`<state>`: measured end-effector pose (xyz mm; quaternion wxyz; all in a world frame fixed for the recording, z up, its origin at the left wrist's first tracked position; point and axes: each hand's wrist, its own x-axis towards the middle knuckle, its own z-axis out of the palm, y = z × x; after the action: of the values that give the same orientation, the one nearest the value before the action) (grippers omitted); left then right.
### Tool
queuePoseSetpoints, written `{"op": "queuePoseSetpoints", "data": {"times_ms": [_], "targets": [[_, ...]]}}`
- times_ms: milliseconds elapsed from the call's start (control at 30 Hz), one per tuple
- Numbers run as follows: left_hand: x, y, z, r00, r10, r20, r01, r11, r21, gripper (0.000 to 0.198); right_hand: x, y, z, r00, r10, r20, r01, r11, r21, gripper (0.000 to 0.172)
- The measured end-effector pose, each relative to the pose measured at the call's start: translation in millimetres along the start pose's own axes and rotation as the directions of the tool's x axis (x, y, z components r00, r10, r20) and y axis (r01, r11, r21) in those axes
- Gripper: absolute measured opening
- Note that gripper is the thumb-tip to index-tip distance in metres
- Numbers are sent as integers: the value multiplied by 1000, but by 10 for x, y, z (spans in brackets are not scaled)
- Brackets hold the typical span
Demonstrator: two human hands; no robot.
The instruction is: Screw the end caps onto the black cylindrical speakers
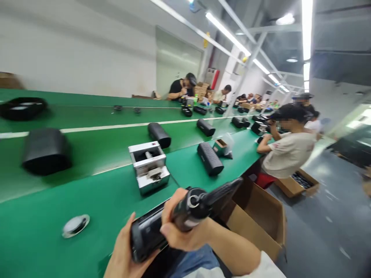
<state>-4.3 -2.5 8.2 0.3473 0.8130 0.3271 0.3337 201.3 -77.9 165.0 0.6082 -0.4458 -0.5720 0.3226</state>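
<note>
My left hand (123,247) is wrapped around one end of a black speaker housing (146,231), held tilted above the bench's front edge. In my right hand (179,231) is a thick black cylindrical tool, which looks like an electric screwdriver (188,210). Its rear end faces me, and a dark blurred cord or strip runs off to the right. The tool's tip is hidden behind the hand. Beyond the hands stands a silver and black screw feeder (149,166). A round silver speaker driver (75,225) lies on the green mat at left.
Black speaker housings (48,150) sit along the green conveyor (101,144). Another housing (210,158) rests beside a small open box (220,146) and a plastic bag. An open carton (257,212) stands at right on the floor. A co-worker (290,146) sits further along the bench.
</note>
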Motion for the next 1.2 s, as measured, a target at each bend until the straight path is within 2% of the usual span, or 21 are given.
{"op": "queuePoseSetpoints", "data": {"times_ms": [67,133,233,300,367,433,500,600,700,833,1033,1200], "targets": [[-7,-101,33,1000,-5,18,5,1000,2,110,-85,-205,-42,996,-83,-41,86,993,82,42],[2,-178,80,998,2,68,-1,1000,-12,116,-84,-467,-122,978,-181,-107,194,972,129,27],[-6,-187,100,994,-8,113,14,999,-51,129,176,-756,-277,909,-320,-268,360,926,112,22],[-15,-139,82,992,-4,122,13,997,-75,138,480,-757,-347,835,-399,-378,440,898,25,20],[-26,-87,57,993,-2,120,12,997,-81,141,807,-609,-368,764,-453,-459,484,873,-55,21],[-39,-50,37,994,-6,113,14,997,-72,139,1105,-388,-354,729,-485,-484,504,858,-100,24],[-50,-31,25,995,-11,99,16,998,-58,135,1340,-174,-326,734,-500,-460,509,853,-116,27],[-58,-15,20,995,-27,92,31,999,-45,134,1560,54,-288,768,-494,-406,486,864,-133,28],[-52,4,13,993,-61,99,66,997,-48,136,1683,190,-279,806,-430,-406,413,901,-135,26],[-26,33,-14,989,-93,113,99,994,-52,138,1792,291,-308,818,-370,-441,365,926,-100,27],[8,75,-33,988,-96,121,106,992,-71,136,1766,246,-375,839,-376,-393,384,921,-62,30],[16,77,-27,990,-84,111,93,993,-78,139,1541,-25,-434,849,-400,-347,392,915,-94,33]]}}
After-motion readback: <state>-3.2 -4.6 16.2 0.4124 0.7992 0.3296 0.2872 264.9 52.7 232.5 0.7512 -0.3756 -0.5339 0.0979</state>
